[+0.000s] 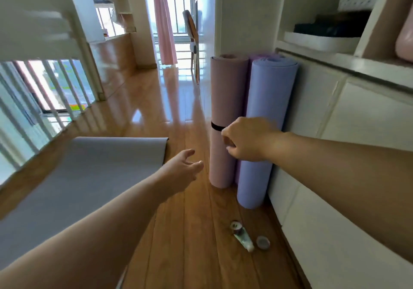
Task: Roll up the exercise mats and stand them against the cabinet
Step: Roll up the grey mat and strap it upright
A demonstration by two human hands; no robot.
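Note:
A rolled pink mat point(225, 96) with a black strap stands upright on the floor. Beside it a rolled lilac mat point(266, 114) leans against the white cabinet point(357, 132), and a purple roll point(254, 56) shows behind them. A grey mat point(85, 177) lies unrolled flat on the floor at the left. My right hand point(245, 139) hovers in front of the two rolls at the strap's height, fingers curled loosely, holding nothing visible. My left hand point(183, 172) is open in the air above the floor, just left of the pink roll.
A small tube point(244, 239) and two round tins point(263, 242) lie on the wooden floor near the cabinet's base. Railings and windows run along the left. A chair point(192, 34) and pink curtain point(164, 20) stand at the far end.

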